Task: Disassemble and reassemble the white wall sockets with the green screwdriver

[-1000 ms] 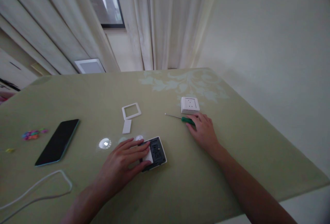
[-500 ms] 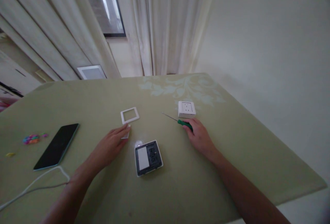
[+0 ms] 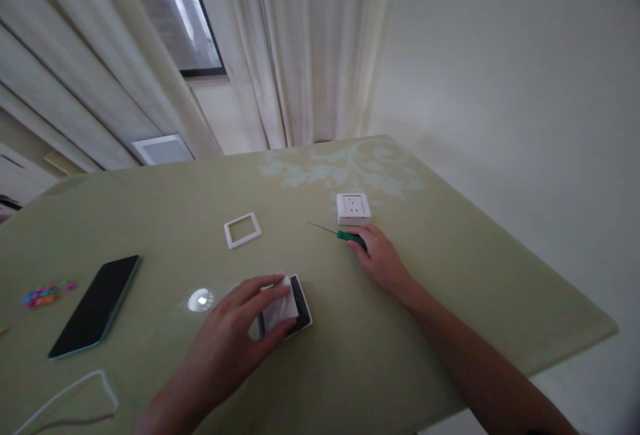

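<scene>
My left hand [image 3: 227,335] pinches a small white plastic plate [image 3: 281,311] between thumb and fingers. It is over a square, white-edged switch or socket body [image 3: 303,308] with a dark inside, lying on the table; whether the plate touches it I cannot tell. My right hand [image 3: 381,258] rests on the table, closed around the green handle of a screwdriver [image 3: 345,235], whose thin shaft points left. Just beyond that hand is a white wall socket [image 3: 354,208] on its box. An open white frame [image 3: 246,241] lies flat beyond my left hand.
On the left lie a black phone or tablet [image 3: 97,305], a heap of small colourful pieces [image 3: 43,295] and a white cable [image 3: 65,389]. The green tablecloth [image 3: 180,208] runs to the curtains [image 3: 300,55] and the wall on the right.
My left hand has moved right and nearer from beside the white frame, bringing the white plate over the dark-centred body. My right hand keeps the screwdriver. The view has shifted slightly.
</scene>
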`<state>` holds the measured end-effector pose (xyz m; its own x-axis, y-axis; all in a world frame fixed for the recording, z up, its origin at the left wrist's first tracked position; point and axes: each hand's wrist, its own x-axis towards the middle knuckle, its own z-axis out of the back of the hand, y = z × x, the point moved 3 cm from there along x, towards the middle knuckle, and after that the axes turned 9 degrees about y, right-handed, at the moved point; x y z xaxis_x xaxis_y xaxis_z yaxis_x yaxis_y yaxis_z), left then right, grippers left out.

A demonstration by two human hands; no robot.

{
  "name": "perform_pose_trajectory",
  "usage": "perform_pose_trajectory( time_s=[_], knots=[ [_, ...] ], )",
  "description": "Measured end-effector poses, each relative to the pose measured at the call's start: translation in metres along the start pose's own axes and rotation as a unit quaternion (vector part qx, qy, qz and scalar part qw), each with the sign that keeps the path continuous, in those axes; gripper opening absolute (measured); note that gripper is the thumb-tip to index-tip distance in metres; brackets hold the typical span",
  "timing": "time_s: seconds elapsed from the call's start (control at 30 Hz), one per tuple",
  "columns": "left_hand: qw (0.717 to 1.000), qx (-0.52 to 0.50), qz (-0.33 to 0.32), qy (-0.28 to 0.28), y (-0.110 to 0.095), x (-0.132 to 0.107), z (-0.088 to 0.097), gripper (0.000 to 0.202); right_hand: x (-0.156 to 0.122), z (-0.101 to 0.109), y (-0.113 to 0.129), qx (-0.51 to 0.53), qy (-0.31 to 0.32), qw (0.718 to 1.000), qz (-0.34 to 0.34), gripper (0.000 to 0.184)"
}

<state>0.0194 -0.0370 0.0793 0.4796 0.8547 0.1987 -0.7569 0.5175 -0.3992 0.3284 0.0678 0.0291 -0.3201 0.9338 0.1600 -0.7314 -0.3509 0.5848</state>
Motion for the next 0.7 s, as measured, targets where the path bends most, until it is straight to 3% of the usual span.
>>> perform_pose_trajectory(
  time_s=[0.17,0.43,0.7],
  knots=[
    [0.998,0.058,-0.035,-0.008,-0.002,-0.007,-0.022,0.028,0.0,-0.001,0.0,0.0,0.004,1.0,-0.005,0.022],
    [0.992,0.092,-0.089,-0.019,-0.016,-0.004,-0.022,0.032,0.0,-0.002,-0.002,0.006,0.006,1.0,-0.005,0.022],
    [0.996,0.065,-0.066,-0.015,-0.01,-0.004,-0.025,0.028,0.0,-0.002,-0.003,0.012,0.006,1.0,-0.001,0.022]
  ],
)
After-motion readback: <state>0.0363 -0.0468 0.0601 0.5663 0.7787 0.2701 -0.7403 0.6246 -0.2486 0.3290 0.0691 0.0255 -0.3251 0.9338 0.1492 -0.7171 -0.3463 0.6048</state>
